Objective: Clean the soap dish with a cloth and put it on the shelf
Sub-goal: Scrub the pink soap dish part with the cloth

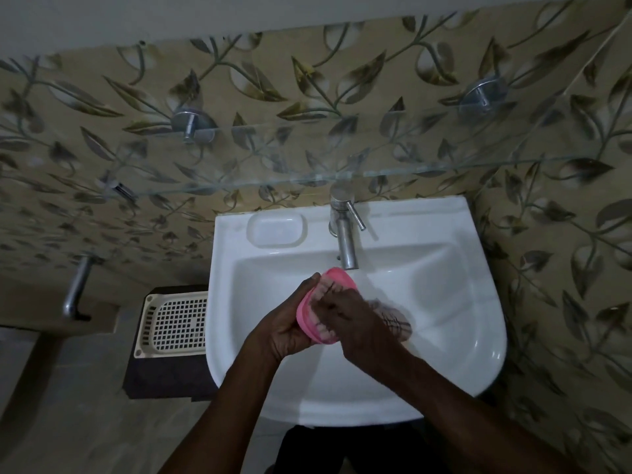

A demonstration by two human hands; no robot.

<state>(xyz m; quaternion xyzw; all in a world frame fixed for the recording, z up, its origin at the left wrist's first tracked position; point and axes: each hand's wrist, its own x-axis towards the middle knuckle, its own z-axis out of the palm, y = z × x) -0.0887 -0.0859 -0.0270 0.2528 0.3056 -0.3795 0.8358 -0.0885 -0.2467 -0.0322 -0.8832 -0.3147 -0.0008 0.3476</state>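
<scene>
A pink oval soap dish [337,278] is held tilted over the white basin, below the tap. My left hand [290,328] grips its left rim from underneath. My right hand [355,316] presses a pale cloth with dark lines [393,319] into the dish; part of the cloth trails out to the right over the basin. The inside of the dish is mostly hidden by the cloth and my fingers. A glass shelf [427,167] runs along the tiled wall above the sink.
The white sink [444,336] has a steel tap [345,234] and a moulded soap recess [277,229] at its back left. A cream perforated basket [174,323] lies on a dark stand left of the sink. A wall tap [77,289] sticks out at far left.
</scene>
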